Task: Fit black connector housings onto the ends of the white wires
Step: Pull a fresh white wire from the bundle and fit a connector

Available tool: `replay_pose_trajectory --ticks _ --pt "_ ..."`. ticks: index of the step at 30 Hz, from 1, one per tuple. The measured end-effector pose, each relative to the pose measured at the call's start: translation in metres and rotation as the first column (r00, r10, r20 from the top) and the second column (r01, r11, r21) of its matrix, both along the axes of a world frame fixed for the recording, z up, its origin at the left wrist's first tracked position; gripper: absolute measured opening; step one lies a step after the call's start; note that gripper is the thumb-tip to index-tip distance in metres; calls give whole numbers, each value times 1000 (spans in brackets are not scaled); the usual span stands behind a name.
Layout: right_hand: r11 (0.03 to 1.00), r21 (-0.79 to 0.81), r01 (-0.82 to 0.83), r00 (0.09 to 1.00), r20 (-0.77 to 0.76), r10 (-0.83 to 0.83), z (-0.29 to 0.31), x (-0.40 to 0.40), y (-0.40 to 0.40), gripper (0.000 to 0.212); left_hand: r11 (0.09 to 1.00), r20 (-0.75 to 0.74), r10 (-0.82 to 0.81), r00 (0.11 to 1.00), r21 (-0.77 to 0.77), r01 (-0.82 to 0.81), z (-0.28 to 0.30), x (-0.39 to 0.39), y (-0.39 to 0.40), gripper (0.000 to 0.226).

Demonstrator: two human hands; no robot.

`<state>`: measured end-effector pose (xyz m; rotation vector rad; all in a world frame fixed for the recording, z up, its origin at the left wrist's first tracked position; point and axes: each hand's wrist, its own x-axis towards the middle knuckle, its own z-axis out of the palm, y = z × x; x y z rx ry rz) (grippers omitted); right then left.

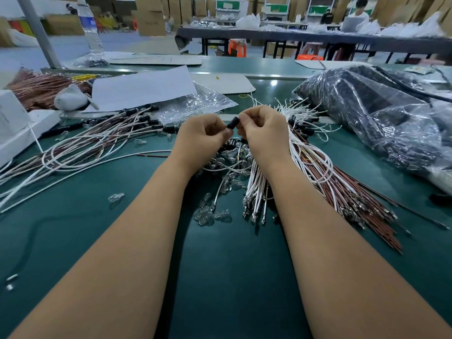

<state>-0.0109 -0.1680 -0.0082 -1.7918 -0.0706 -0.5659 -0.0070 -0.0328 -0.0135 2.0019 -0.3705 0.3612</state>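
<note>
Centrally, above the green worktop (220, 277), both hands meet. The left hand (203, 135) and the right hand (265, 133) each close their grip on one black housing (232, 123), fingertips of both pinching it from either side, so it sits between the two hands, raised off the worktop. Whether a wire end is already in it cannot be told; the fingers hide that.

Just right of the right hand lies a bundle of white wires (259, 189), fanned far-to-near, with metal terminals at the near ends. Brown wires (354, 192) lie beside it, further right. Under and near the hands sits a heap of small clear bulbs (210, 212). At left, looped wires with housings fitted (149, 119) spread across the worktop. A plastic bag (381, 113) of dark parts fills the far right.
</note>
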Motion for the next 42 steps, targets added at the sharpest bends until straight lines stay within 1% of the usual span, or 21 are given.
replay_pose_trajectory --ticks 3,6,11,15,17,20,24,27,30,33,36,37,38,40,42 --pt "1000 -13 -2 1000 10 2 2 -3 0 23 1000 1 -10 1000 -29 10 0 0 0 14" --pt "999 -30 -30 999 25 31 2 -5 0 24 999 9 20 1000 -36 -20 -1 3 1 13" --pt "992 -124 -34 997 71 43 -2 -6 2 7 996 14 46 999 -80 -45 -2 9 5 3" --pt "992 -125 -19 995 92 30 -2 -5 1 17 995 14 2 1000 -99 -1 -1 8 6 6" --pt "991 -132 -11 995 95 23 -2 -5 1 18 991 -14 -20 1000 -129 18 0 7 6 6" --pt "995 -94 -29 997 69 35 -2 -3 2 12 977 -72 -63 995 -206 46 1 6 7 5" --pt "995 8 -99 995 -2 99 0 -1 0 12 968 -96 -97 991 -239 71 2 5 7 10" --pt "991 43 -126 992 1 126 1 -1 -2 8 959 -110 -153 982 -256 121 4 3 9 20" --pt "988 77 -136 991 21 134 1 -1 -3 10 944 -112 -227 967 -272 190 5 5 12 25" --pt "988 80 -134 991 20 133 2 1 -4 9 958 -110 -186 976 -243 155 4 6 10 23" --pt "994 28 -110 994 -17 110 3 3 -8 6 978 -94 -66 993 -201 47 0 9 10 17" --pt "995 -19 -100 995 -27 100 2 3 -8 6 979 -83 -14 996 -205 -3 0 11 12 15" --pt "991 -97 -90 996 -28 87 2 3 -9 4 976 -70 40 997 -213 -54 0 13 15 13" --pt "955 -279 -102 995 -21 100 1 1 -6 2 965 -38 131 991 -226 -136 -1 16 19 10" --pt "891 -414 -188 982 -75 172 0 -2 0 6 955 -21 182 983 -234 -181 -2 18 20 9"
